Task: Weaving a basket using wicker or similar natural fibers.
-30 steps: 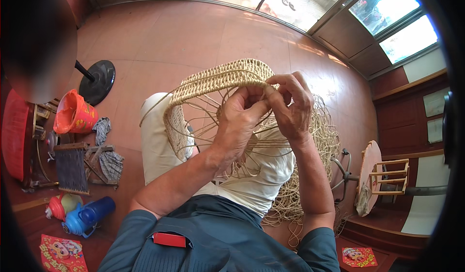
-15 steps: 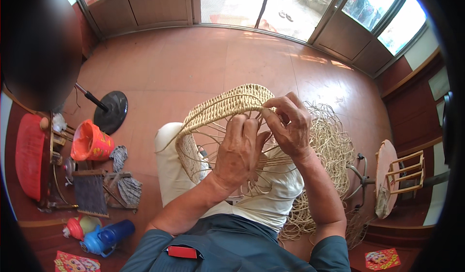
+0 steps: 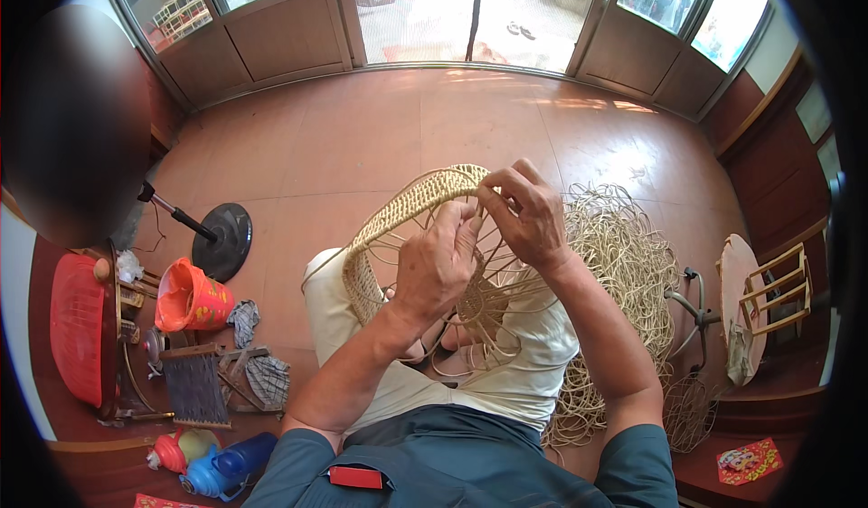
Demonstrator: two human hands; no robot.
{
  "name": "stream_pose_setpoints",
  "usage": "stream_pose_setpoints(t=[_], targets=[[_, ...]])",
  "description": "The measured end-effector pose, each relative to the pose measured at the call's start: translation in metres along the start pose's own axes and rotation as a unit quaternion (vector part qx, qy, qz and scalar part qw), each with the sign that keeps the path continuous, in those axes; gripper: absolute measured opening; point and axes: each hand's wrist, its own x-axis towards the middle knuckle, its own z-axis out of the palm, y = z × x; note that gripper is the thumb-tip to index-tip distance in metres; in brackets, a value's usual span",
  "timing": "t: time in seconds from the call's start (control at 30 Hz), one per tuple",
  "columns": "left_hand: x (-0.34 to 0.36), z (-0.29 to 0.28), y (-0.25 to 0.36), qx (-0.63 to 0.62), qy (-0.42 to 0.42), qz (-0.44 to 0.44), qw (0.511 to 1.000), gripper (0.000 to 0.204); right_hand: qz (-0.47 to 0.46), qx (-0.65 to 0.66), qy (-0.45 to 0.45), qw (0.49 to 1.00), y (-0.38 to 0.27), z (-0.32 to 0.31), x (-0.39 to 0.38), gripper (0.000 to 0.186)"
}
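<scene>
Right hand [image 3: 526, 221]: grip clamped on basket [image 3: 411, 202] rim, 1 o'clock; left hand [image 3: 432, 268]: 8 o'clock from right, grip state cannot be told.

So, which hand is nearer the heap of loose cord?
The right hand, at the woven rim, is nearer the cord heap; the left hand is farther left.

The left forearm [image 3: 354, 358] and the right forearm [image 3: 608, 329] come up bare from the lower edge, slanting inward with elbows bent outward. The left hand [image 3: 429, 264] shows its back, fingers curled inward — how tightly they close is partly hidden. The right hand [image 3: 532, 223] sits slightly farther forward, just beside it, knuckles arched — thumb and forefinger drawn together in a pinch.
</scene>
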Motion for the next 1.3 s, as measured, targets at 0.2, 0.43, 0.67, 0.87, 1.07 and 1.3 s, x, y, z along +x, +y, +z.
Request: stream_pose_setpoints(t=[0.2, 0.43, 0.67, 0.87, 1.07, 1.3], targets=[[-0.007, 0.01, -0.034, 0.274, -0.011, 0.129, 0.953, 0.019, -0.023, -0.009, 0.001, 1.0, 0.013, 0.012, 0.001, 0.007], [-0.005, -0.002, -0.037, 0.292, -0.062, 0.205, 0.932, 0.011, -0.015, -0.023, -0.007, 1.0, 0.007, 0.007, 0.001, 0.005], [-0.017, -0.009, -0.051, 0.329, -0.078, 0.243, 0.909, 0.023, -0.053, -0.01, 0.017, 0.998, 0.022, 0.017, 0.005, 0.007], [-0.039, -0.006, -0.054, 0.354, -0.062, 0.228, 0.905, 0.031, -0.037, -0.003, 0.022, 0.999, 0.023, 0.016, 0.003, 0.01], [-0.055, -0.005, -0.06, 0.35, -0.061, 0.217, 0.909, 0.032, -0.046, -0.003, 0.021, 0.999, 0.03, 0.021, 0.009, 0.011], [-0.06, -0.001, -0.058, 0.353, -0.067, 0.207, 0.91, 0.029, -0.034, -0.009, 0.013, 0.999, 0.03, 0.022, 0.009, 0.01]])
